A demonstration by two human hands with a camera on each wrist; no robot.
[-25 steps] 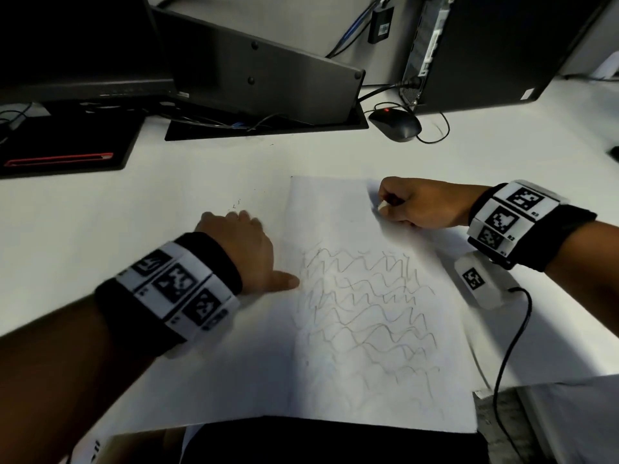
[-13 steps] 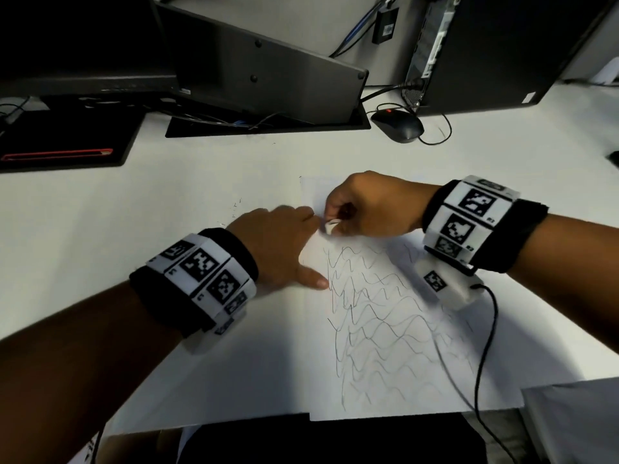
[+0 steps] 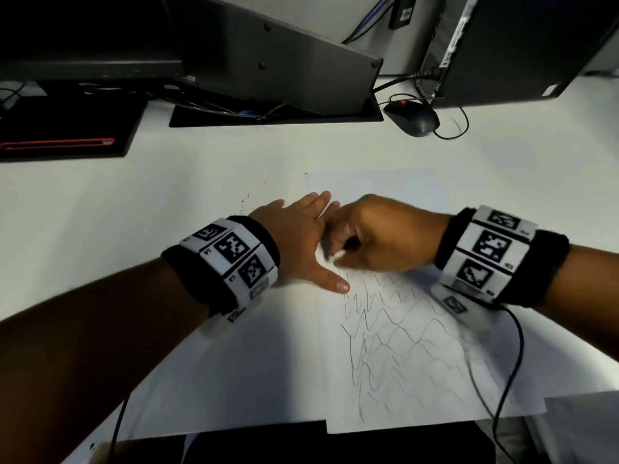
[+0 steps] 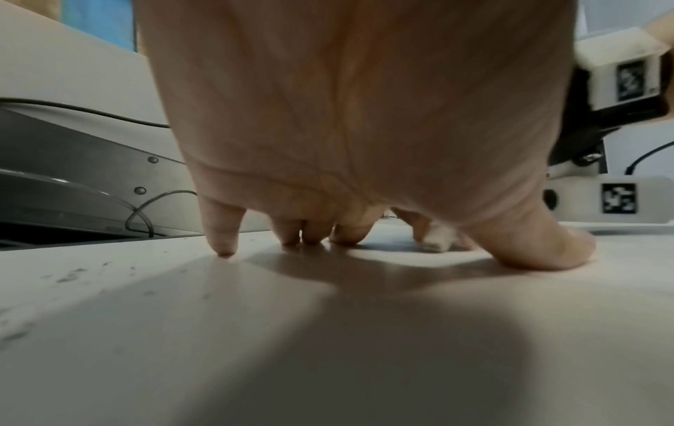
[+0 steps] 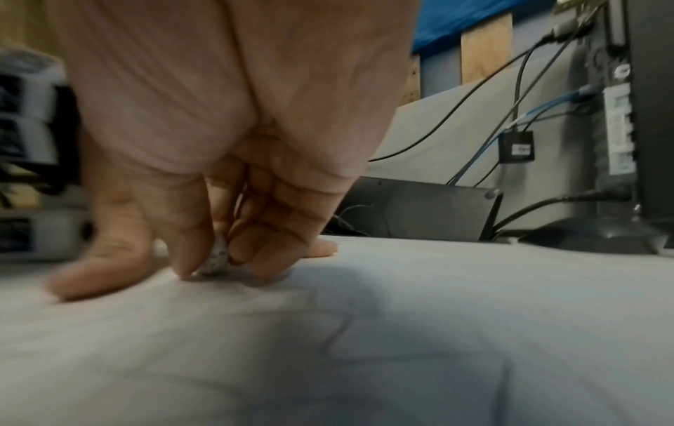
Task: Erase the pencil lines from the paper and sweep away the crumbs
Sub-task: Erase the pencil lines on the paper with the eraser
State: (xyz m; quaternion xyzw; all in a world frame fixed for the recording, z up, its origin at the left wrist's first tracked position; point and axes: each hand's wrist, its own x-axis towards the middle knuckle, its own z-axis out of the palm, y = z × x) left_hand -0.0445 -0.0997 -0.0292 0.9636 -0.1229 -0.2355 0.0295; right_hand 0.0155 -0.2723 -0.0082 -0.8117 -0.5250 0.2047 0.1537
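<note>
A white sheet of paper (image 3: 418,380) with wavy pencil lines (image 3: 395,336) lies on the white desk. My right hand (image 3: 375,236) pinches a small white eraser (image 3: 335,257) and presses it on the paper at the upper left end of the lines. The eraser (image 5: 217,259) shows grey smudges between thumb and fingers in the right wrist view. My left hand (image 3: 301,239) lies flat with straight fingers on the paper's left edge, thumb (image 3: 335,283) spread beside the lines. The eraser (image 4: 437,237) appears behind the left hand's fingers.
Dark crumbs (image 3: 243,204) lie on the desk (image 3: 201,195) left of the paper. A black mouse (image 3: 412,117), a monitor base (image 3: 278,112), a computer tower (image 3: 519,45) and cables stand at the back. The desk's front edge runs just below the paper.
My right hand moved with the eraser from the paper's top right to the upper left of the lines. My left hand slid forward and flattened on the paper's edge.
</note>
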